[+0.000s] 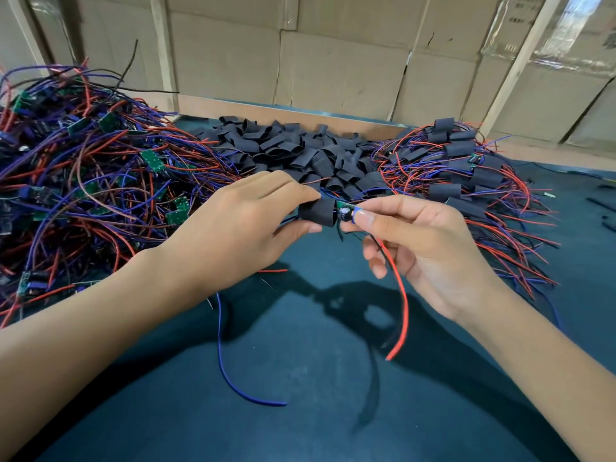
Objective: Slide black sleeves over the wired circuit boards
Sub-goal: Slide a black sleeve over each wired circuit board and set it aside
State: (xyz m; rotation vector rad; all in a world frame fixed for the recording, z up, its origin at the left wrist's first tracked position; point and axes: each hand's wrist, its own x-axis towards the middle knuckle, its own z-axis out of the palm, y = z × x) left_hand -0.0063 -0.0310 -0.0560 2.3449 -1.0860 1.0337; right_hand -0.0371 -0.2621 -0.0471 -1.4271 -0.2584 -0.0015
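Dark green bench [300, 411], cardboard boxes [333, 61] behind. Above it, left hand [240, 235] pinching a black sleeve [318, 211], partly over a small circuit board [345, 211]. Right hand [423, 241] pinching the board's other end, red wire [401, 295] hanging down.

Circuit board [345, 211] — perhaps half-sleeved, hidden.

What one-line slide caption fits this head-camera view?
Left hand holds a black sleeve partly over a circuit board pinched by the right hand.
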